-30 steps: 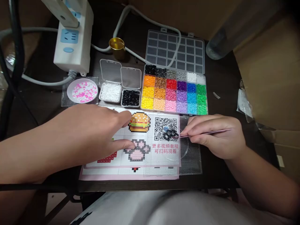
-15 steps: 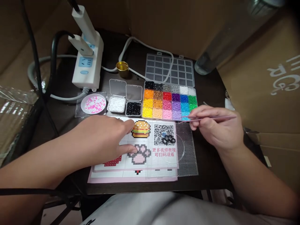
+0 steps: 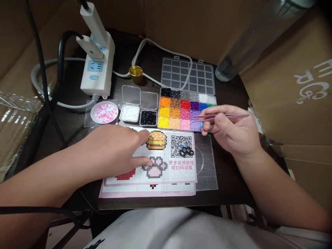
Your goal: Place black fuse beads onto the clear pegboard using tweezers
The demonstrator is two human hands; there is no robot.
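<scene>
My left hand (image 3: 120, 148) lies across the printed pattern sheets (image 3: 124, 189), thumb and forefinger apart beside the paw picture (image 3: 155, 167) and the burger picture (image 3: 156, 140). In my right hand (image 3: 229, 129) is a pair of pink tweezers (image 3: 233, 117), gripped between thumb and fingers. Their tips are over the purple and pink compartments of the bead box (image 3: 164, 102), whose right side the hand partly hides. A clear pegboard (image 3: 207, 166) lies over the sheets' right part. A cluster of black beads (image 3: 186, 151) sits on it above the QR code.
A white dish of pink and white beads (image 3: 104, 112) stands left of two small boxes, of white beads (image 3: 129, 113) and black beads (image 3: 148, 118). Behind are a gold cup (image 3: 136, 75), a white power strip (image 3: 97, 69) with cables, and a clear cylinder (image 3: 225, 71). Cardboard walls enclose the table.
My right hand has moved left and slightly up, bringing the tweezers' tips from near the box's front edge to over its purple and pink compartments. My left hand stays on the sheets.
</scene>
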